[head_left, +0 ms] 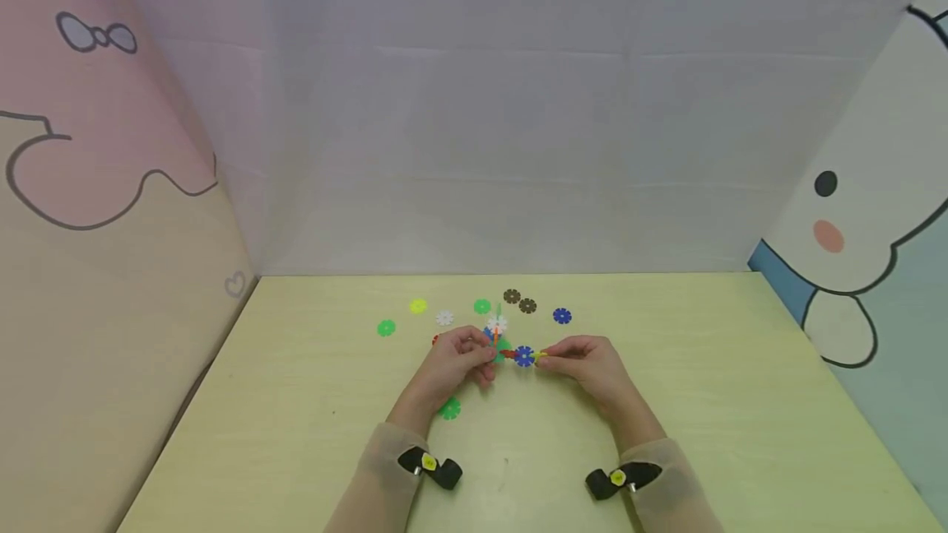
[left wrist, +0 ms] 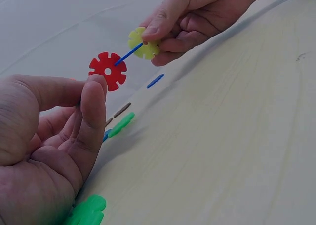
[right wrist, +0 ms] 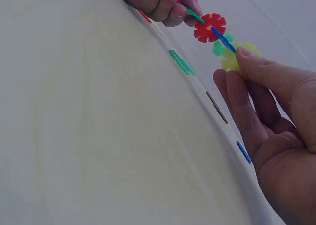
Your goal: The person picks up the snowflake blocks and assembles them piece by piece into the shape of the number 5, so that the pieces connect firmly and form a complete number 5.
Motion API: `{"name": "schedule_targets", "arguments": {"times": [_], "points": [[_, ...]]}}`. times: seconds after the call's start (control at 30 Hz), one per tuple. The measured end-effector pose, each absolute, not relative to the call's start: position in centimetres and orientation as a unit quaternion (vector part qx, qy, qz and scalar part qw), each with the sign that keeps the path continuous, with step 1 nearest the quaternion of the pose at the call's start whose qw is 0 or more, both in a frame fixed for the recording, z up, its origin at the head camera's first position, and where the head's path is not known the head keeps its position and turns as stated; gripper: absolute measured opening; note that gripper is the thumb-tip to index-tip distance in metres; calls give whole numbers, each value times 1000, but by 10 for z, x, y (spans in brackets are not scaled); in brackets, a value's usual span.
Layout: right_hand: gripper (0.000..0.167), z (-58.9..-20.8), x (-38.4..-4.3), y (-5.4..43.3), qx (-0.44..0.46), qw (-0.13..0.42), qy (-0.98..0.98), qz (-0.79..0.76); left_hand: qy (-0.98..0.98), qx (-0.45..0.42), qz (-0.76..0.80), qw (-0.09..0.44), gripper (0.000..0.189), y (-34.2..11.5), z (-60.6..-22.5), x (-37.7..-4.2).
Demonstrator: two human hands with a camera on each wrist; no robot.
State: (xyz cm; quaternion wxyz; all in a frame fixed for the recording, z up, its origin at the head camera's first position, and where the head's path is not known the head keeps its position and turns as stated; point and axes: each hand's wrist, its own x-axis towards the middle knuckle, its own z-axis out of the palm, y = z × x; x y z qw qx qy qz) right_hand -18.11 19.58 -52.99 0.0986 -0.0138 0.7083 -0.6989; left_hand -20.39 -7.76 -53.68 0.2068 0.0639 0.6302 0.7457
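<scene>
Over the table, both hands hold a joined chain of notched plastic snowflake discs. My right hand [head_left: 588, 364] pinches the yellow disc [right wrist: 230, 63] at its right end between thumb and fingers. Slotted to the yellow one is a blue disc [head_left: 524, 356], and beyond it a red disc [left wrist: 116, 74]. My left hand [head_left: 459, 359] pinches the chain just left of the red disc, where a green edge [right wrist: 195, 14] enters the fingers. Which piece the left fingertips grip is partly hidden. An orange disc [head_left: 495, 336], seen edge-on, stands by the left fingertips.
Loose discs lie around the hands: green [head_left: 386, 327], yellow [head_left: 418, 306], white [head_left: 444, 318], another green [head_left: 482, 306], two brown [head_left: 512, 296] and a blue one [head_left: 562, 316]. One green disc [head_left: 449, 409] lies near the left wrist. A pale curtain [head_left: 504, 146] hangs behind the table.
</scene>
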Motion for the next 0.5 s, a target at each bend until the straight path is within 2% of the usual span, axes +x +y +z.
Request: {"name": "schedule_targets", "arguments": {"times": [0.23,0.4,0.5], "points": [[21,-529,-181,191,-14,91,711,-698,629,63,748,204,7,-79,-537,-204],[25,-528,-181,195,-27,108,717,-688,628,58,751,196,4,-79,-538,-204],[31,-527,-181,202,-32,125,721,-680,632,49,751,186,12,-78,-539,-204]]}}
